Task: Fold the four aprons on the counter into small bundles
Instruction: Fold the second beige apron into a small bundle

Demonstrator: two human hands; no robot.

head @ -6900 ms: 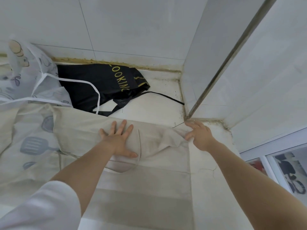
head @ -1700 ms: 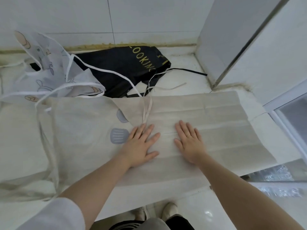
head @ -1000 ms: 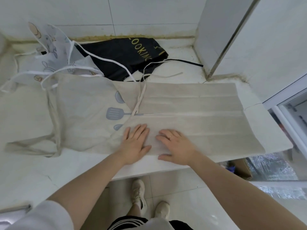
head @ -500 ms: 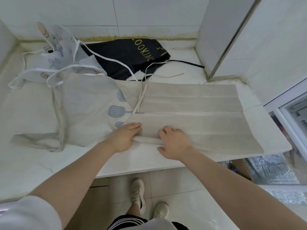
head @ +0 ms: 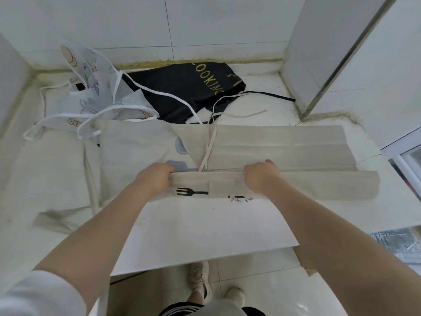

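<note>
A beige apron (head: 284,151) with blue utensil prints lies spread across the white counter (head: 205,226). Its near edge is turned over away from me into a long flap (head: 319,185) that shows a black fork print. My left hand (head: 155,179) and my right hand (head: 259,176) each grip the flap's upper edge, fingers curled over it, about a forearm apart. A black apron (head: 189,92) with gold lettering lies crumpled at the back. A white apron (head: 95,96) with cartoon prints is heaped at the back left, its white straps trailing over the others.
Tiled walls close the counter at the back and left, and a wall corner with a metal strip (head: 337,71) stands at the right. A window frame (head: 405,151) is at the far right. My feet (head: 214,290) stand on the glossy floor below the counter's front edge.
Both hands took hold of the beige apron's near edge and carried it away from me, turning it over into a flap. The fork print came into sight.
</note>
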